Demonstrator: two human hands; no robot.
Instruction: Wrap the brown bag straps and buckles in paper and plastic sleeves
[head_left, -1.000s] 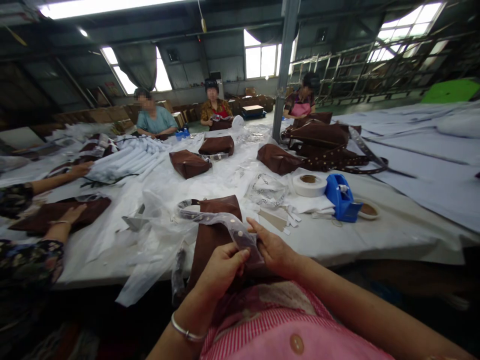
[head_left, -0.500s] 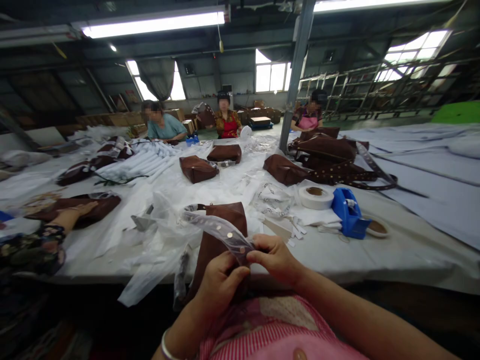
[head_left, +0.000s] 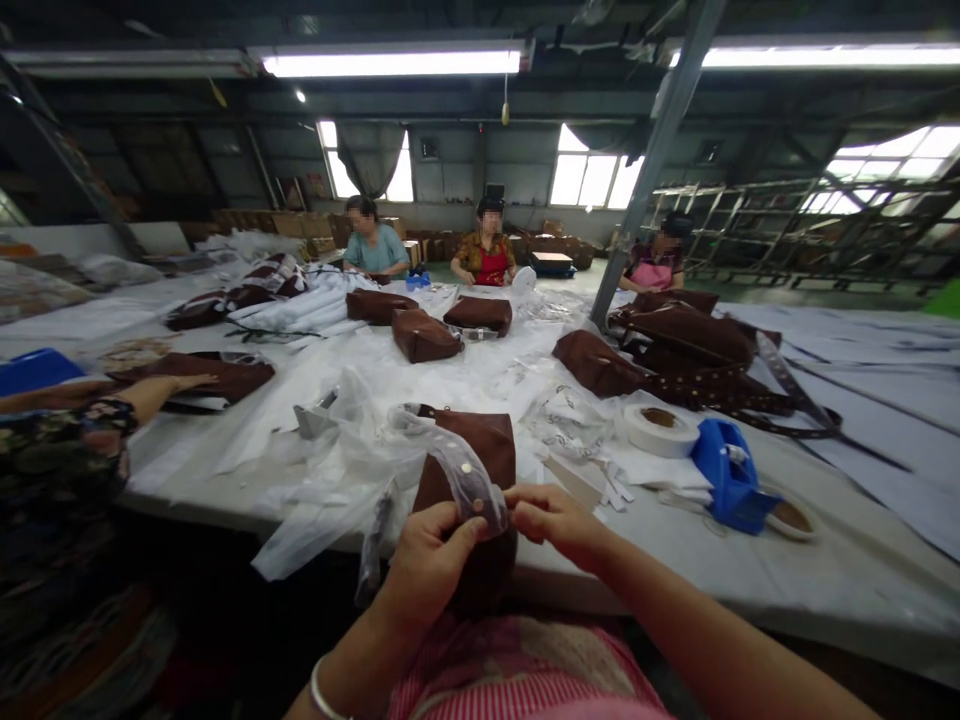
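Observation:
A brown leather bag (head_left: 480, 445) lies at the table's near edge in front of me. Its studded strap (head_left: 459, 470) is wrapped in clear plastic and arcs from the bag toward my hands. My left hand (head_left: 433, 560) is closed around the wrapped strap's near end, thumb on top. My right hand (head_left: 553, 522) pinches the same end from the right, fingers pressed together. A loose clear plastic sheet (head_left: 322, 480) lies crumpled to the left of the bag.
A white tape roll (head_left: 660, 428) and a blue tape dispenser (head_left: 731, 473) sit to the right. Several brown bags (head_left: 424, 335) and a studded-strap pile (head_left: 697, 350) lie farther back. A co-worker's arm (head_left: 97, 405) rests at left; three people sit at the far end.
The view has tilted upward and shifted. My hands have come closer together on the wrapped strap end, which now bends more sharply over the bag.

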